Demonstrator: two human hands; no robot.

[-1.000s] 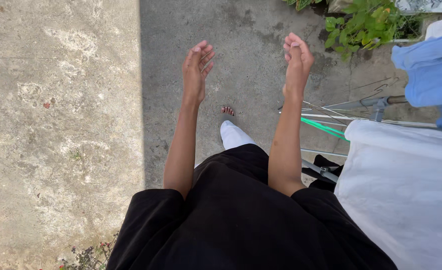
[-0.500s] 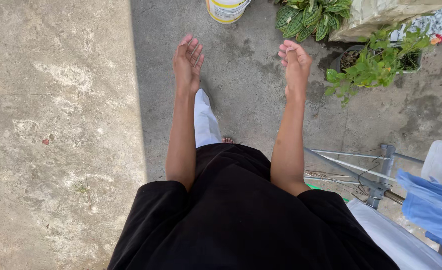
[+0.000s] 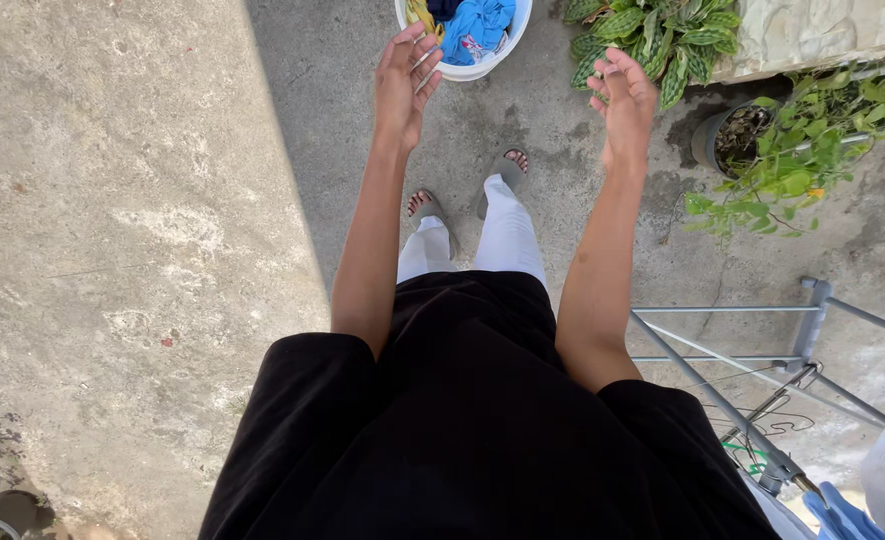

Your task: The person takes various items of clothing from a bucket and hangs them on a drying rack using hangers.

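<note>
No packages, labels, signs or screens show here. The nearest container is a round white bucket [image 3: 482,62] of blue and yellow laundry on the concrete, just ahead of the open left hand [image 3: 407,75] and to the left of the open right hand [image 3: 627,95]; its wall is plain.

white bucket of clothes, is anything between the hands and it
Nothing visible stands in the way. The left hand is open just at the rim of the white bucket; whether it touches is unclear. The right hand, also open and empty, is to the bucket's right, with only bare concrete floor between.
</note>
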